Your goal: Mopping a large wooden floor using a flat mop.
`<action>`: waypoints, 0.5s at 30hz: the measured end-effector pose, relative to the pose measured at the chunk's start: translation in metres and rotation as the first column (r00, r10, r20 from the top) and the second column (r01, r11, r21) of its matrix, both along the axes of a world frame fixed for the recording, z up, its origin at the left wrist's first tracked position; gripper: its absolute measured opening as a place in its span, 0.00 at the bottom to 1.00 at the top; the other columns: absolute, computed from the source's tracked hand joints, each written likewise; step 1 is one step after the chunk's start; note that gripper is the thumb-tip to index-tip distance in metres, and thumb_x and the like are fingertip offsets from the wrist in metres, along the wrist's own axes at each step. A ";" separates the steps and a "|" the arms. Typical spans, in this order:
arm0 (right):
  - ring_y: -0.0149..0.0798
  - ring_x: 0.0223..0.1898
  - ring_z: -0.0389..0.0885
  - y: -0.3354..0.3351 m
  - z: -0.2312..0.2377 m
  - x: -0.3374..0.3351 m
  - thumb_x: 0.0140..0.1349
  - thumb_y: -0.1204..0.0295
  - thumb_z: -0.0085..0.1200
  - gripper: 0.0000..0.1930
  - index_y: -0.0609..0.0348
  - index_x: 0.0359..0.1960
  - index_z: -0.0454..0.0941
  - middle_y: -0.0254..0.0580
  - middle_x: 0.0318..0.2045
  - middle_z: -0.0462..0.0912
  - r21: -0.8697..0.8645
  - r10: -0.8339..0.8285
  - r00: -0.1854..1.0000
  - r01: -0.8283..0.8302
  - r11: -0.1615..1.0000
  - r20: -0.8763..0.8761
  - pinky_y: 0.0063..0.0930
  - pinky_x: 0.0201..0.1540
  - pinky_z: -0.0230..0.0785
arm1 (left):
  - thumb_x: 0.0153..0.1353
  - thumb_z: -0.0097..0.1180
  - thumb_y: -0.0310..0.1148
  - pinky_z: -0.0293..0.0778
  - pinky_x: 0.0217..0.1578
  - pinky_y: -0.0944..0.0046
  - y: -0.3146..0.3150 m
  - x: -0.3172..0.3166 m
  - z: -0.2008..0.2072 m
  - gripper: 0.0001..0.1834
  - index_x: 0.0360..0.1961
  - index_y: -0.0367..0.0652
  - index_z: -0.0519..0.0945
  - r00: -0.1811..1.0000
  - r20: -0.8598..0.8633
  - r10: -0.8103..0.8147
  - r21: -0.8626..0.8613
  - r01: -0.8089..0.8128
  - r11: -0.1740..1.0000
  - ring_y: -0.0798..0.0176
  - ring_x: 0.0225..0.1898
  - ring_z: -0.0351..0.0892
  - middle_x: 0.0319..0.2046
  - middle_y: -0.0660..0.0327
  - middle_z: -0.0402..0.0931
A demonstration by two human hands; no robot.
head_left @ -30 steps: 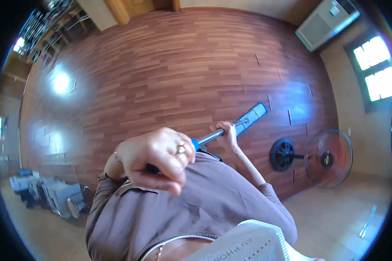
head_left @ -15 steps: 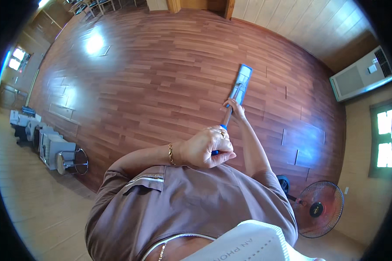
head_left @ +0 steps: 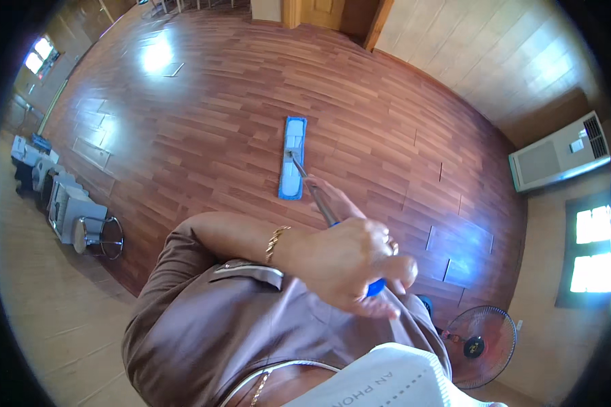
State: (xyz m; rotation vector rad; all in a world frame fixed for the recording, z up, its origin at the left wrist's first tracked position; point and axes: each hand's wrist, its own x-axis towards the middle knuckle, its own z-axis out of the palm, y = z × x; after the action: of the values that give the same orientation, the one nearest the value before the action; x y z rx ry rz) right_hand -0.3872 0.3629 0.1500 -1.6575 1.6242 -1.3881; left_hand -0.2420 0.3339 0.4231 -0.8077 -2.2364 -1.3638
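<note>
A flat mop [head_left: 292, 178] with a blue-edged, pale blue rectangular head lies flat on the wood-patterned floor ahead of me. Its grey pole slants from the head back toward my chest. My left hand [head_left: 346, 261], with a gold bracelet at the wrist, is closed round the blue grip at the pole's upper end. Farther down, my right hand [head_left: 338, 200] grips the pole; the left hand hides part of it, along with most of the right forearm.
A standing fan [head_left: 478, 346] is close by at my right. Beyond it, a white floor-standing air conditioner [head_left: 560, 154] stands by the wall. At the left are a round stool [head_left: 91, 234] and several pale box-shaped things [head_left: 64, 203]. A doorway [head_left: 322, 13] lies at the far side.
The mop head has swung left across the floor and turned nearly straight ahead. My left hand and the grip have shifted right and lower; the right hand has moved left.
</note>
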 end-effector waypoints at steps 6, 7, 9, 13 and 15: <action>0.52 0.58 0.74 0.123 0.174 0.023 0.57 0.42 0.51 0.34 0.50 0.60 0.69 0.57 0.57 0.75 0.019 -0.490 0.632 0.601 0.799 0.601 0.49 0.63 0.62 | 0.44 0.66 0.34 0.70 0.31 0.51 -0.031 -0.047 -0.088 0.13 0.28 0.47 0.74 0.962 0.076 0.261 -0.048 -0.258 0.965 0.50 0.27 0.76 0.22 0.59 0.73; 0.62 0.57 0.73 0.146 0.186 0.012 0.60 0.39 0.48 0.38 0.50 0.65 0.61 0.64 0.55 0.74 -0.343 -0.184 0.894 0.337 0.877 0.408 0.54 0.60 0.64 | 0.44 0.65 0.34 0.71 0.31 0.51 -0.040 -0.051 -0.108 0.11 0.26 0.47 0.74 0.954 0.110 0.280 -0.120 -0.267 0.956 0.50 0.28 0.76 0.21 0.59 0.74; 0.64 0.53 0.76 0.147 0.224 0.038 0.64 0.45 0.50 0.30 0.55 0.57 0.69 0.68 0.52 0.75 -0.532 -0.308 0.951 0.262 0.806 0.002 0.56 0.55 0.68 | 0.46 0.64 0.35 0.71 0.31 0.52 -0.057 -0.067 -0.159 0.10 0.22 0.47 0.73 0.945 0.141 0.294 -0.215 -0.260 0.941 0.51 0.28 0.77 0.21 0.60 0.74; 0.54 0.35 0.82 0.131 0.233 0.058 0.64 0.53 0.53 0.20 0.61 0.38 0.73 0.58 0.34 0.81 -0.482 -0.451 0.866 0.306 0.821 -0.218 0.47 0.39 0.73 | 0.48 0.61 0.40 0.70 0.34 0.50 -0.106 -0.067 -0.284 0.11 0.21 0.49 0.72 0.819 0.312 0.481 -0.434 -0.327 0.839 0.54 0.32 0.78 0.22 0.63 0.74; 0.51 0.23 0.80 0.119 0.231 0.058 0.65 0.59 0.52 0.17 0.62 0.27 0.71 0.49 0.21 0.80 -0.598 -0.467 0.861 0.269 0.754 -0.200 0.41 0.26 0.73 | 0.50 0.61 0.41 0.68 0.36 0.50 -0.120 -0.061 -0.291 0.11 0.21 0.50 0.72 0.769 0.325 0.551 -0.564 -0.311 0.765 0.55 0.36 0.78 0.24 0.64 0.74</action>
State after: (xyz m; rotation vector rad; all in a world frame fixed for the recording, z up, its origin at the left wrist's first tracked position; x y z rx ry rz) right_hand -0.3289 0.4819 0.3810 -2.0620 1.9569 -2.0231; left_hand -0.3034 0.2136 0.1317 -0.0076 -2.9683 -0.8262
